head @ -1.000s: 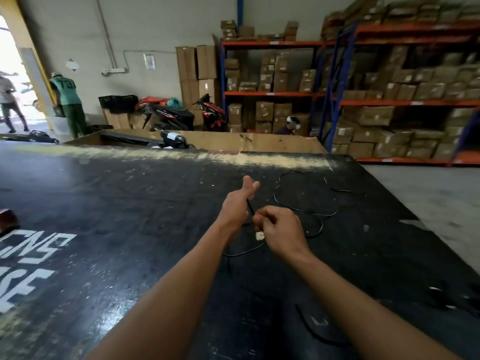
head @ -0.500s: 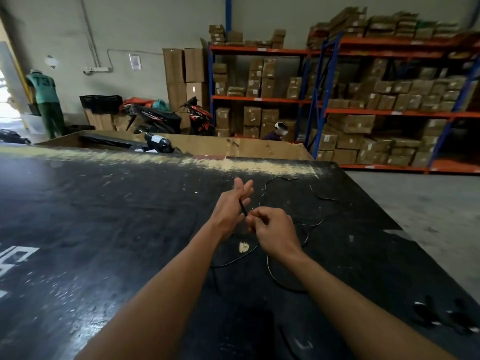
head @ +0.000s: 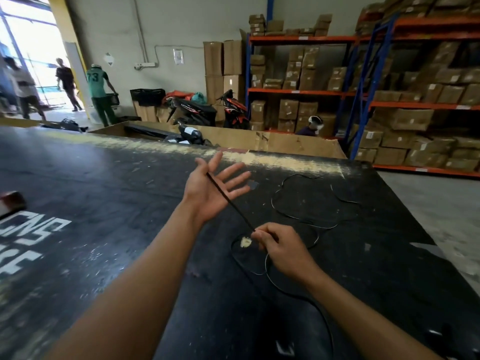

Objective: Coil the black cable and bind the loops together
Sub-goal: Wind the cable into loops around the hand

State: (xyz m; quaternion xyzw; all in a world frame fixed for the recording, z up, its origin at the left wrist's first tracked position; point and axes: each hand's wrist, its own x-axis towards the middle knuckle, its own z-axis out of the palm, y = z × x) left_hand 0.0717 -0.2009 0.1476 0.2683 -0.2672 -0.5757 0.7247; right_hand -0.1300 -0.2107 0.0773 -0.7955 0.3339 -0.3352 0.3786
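A thin black cable (head: pixel 242 216) runs taut from my left hand (head: pixel 210 193) down to my right hand (head: pixel 283 250). My left hand is held palm up above the black table (head: pixel 130 203) with its fingers spread, and the cable's end lies across the palm. My right hand is closed, pinching the cable between thumb and fingers just above the tabletop. The rest of the cable lies in loose, uneven loops (head: pixel 275 203) on the table to the right of and beneath my right hand, with one strand trailing toward me under my right forearm.
A small pale scrap (head: pixel 245 242) lies on the table by my right hand. A red object (head: pixel 10 203) sits at the left edge. An open cardboard box (head: pixel 285 141) borders the far edge. Racks of cartons (head: pixel 389 105), motorbikes and people stand beyond.
My hands have moved apart. The left hand has opened palm up with fingers spread, and the right hand has drawn back toward me, stretching a straight length of cable between them.
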